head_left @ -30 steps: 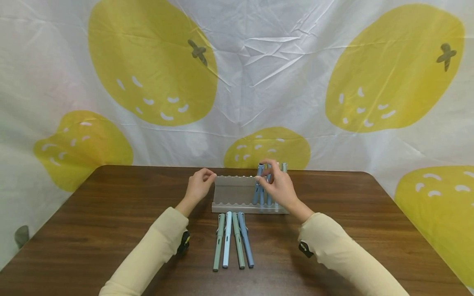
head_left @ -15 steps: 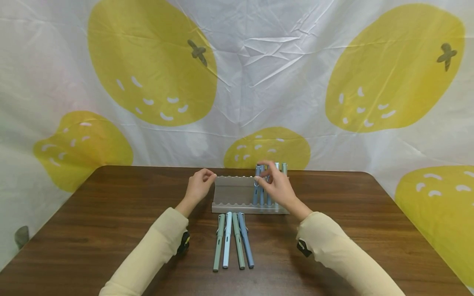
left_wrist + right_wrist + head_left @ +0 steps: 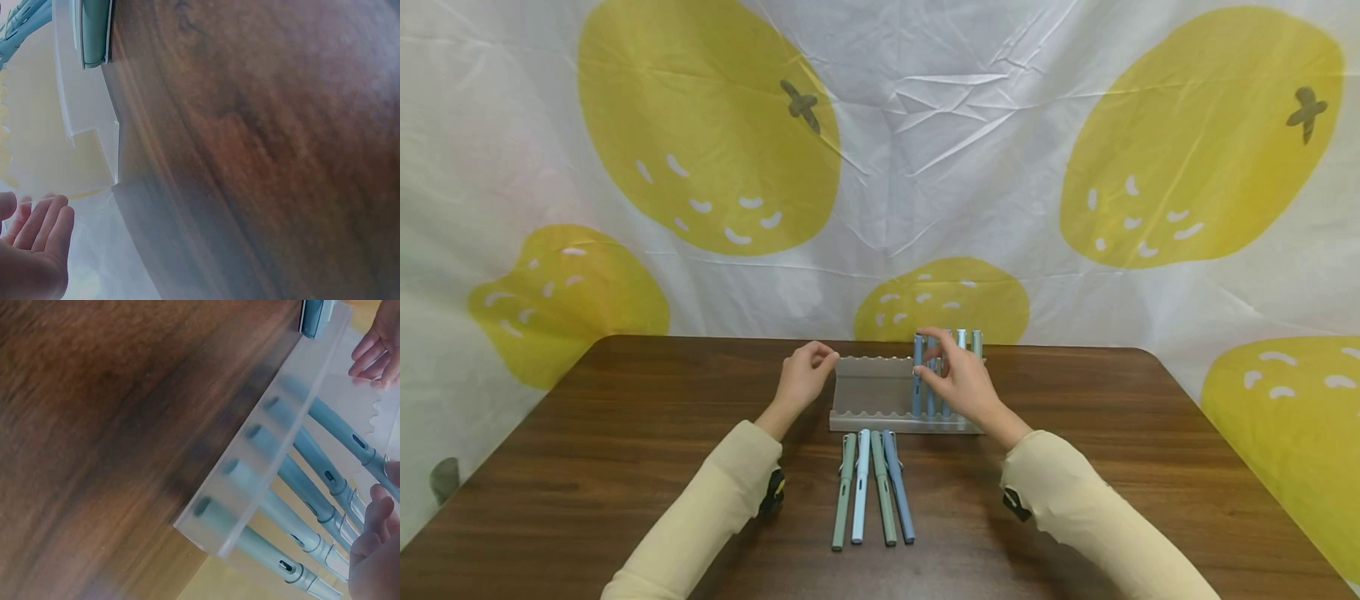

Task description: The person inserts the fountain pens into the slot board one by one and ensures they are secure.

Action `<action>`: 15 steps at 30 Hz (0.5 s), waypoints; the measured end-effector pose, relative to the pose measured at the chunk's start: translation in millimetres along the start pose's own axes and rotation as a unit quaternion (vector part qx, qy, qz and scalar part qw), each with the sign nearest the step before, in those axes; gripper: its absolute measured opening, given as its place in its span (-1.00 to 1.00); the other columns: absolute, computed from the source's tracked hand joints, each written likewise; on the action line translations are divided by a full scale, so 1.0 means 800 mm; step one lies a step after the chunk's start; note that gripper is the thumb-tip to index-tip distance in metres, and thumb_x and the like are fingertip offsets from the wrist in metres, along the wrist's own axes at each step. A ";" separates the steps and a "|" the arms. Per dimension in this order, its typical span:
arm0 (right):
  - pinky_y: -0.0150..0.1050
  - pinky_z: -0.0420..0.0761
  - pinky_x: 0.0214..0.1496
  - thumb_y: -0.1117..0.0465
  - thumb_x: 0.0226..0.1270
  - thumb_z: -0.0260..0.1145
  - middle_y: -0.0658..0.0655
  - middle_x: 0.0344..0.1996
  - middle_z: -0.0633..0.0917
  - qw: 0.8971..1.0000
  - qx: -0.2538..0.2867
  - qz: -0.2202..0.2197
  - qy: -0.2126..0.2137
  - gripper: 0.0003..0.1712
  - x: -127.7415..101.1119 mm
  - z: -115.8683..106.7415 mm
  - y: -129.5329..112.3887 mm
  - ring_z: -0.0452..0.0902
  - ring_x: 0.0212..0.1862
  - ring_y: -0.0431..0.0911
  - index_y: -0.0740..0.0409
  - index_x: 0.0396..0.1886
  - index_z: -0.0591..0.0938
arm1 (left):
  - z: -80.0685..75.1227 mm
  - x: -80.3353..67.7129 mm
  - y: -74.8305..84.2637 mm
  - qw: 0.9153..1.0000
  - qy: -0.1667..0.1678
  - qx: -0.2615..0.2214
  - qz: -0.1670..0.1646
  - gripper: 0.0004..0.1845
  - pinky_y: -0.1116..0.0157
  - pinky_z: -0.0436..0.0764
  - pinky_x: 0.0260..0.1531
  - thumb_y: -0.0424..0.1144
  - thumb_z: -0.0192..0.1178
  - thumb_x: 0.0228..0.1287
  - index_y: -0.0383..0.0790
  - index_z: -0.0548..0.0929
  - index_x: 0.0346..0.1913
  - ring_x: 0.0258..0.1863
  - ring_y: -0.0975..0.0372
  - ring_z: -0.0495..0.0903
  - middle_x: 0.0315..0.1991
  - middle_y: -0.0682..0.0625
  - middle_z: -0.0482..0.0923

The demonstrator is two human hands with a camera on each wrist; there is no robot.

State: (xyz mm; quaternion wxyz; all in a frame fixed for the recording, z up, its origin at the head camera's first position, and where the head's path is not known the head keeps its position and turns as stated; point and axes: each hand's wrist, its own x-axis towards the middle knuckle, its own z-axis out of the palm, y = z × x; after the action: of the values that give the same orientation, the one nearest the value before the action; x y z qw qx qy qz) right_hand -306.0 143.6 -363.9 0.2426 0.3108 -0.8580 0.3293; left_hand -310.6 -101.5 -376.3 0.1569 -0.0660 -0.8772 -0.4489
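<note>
A frosted pen rack [image 3: 872, 392] stands at the table's far middle, with several blue and green pens [image 3: 958, 346] upright at its right end. My right hand [image 3: 927, 360] pinches the leftmost of them, a blue pen [image 3: 917, 387], near its cap. In the right wrist view the pens [image 3: 300, 475] sit in the rack [image 3: 250, 469], with my fingertips [image 3: 375, 512] by their caps. My left hand [image 3: 829, 358] holds the rack's upper left corner with curled fingers. The left wrist view shows the rack [image 3: 87, 125] and my fingers [image 3: 37, 231] beside it.
Several loose pens [image 3: 872, 487], green and blue, lie side by side on the brown table [image 3: 587, 467] just in front of the rack. A white cloth with yellow lemons [image 3: 880, 167] hangs behind the table's far edge.
The blue pen in my right hand has gone from leaning to upright in the rack, and the hand has shifted slightly left with it. My left hand has stayed put.
</note>
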 end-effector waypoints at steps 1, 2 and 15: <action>-0.35 0.26 -0.73 0.21 0.09 0.31 -0.02 -0.41 0.61 1.000 -0.006 0.001 -0.002 -0.43 0.000 -0.001 0.000 0.23 -0.72 -0.28 0.07 0.13 0.35 | 0.000 0.000 0.000 1.000 0.000 0.000 0.000 -0.79 0.15 0.47 -0.19 -0.22 0.10 0.22 -0.35 0.57 -0.29 -0.20 0.05 0.56 -0.30 -0.18 0.61; -0.34 0.26 -0.73 0.20 0.09 0.32 -0.02 -0.41 0.60 1.000 -0.012 0.003 -0.004 -0.42 0.001 -0.001 0.000 0.23 -0.71 -0.27 0.06 0.13 0.35 | 0.000 0.000 -0.001 1.000 0.001 0.001 0.000 -0.79 0.15 0.47 -0.19 -0.22 0.10 0.22 -0.35 0.57 -0.29 -0.20 0.05 0.56 -0.30 -0.18 0.61; -0.31 0.30 -0.71 0.17 0.12 0.29 -0.09 -0.60 0.51 0.996 -0.032 0.063 -0.046 -0.37 0.007 -0.003 0.002 0.30 -0.71 -0.24 0.05 0.20 0.31 | 0.001 0.002 -0.003 1.000 -0.002 -0.002 0.004 -0.79 0.15 0.48 -0.20 -0.22 0.09 0.23 -0.35 0.57 -0.29 -0.21 0.05 0.56 -0.30 -0.17 0.61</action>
State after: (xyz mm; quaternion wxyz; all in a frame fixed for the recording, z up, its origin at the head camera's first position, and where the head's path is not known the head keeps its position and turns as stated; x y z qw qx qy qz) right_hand -310.4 144.2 -359.6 0.1911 0.2632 -0.8963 0.3014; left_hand -312.8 -102.2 -377.7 0.1565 -0.0704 -0.8764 -0.4501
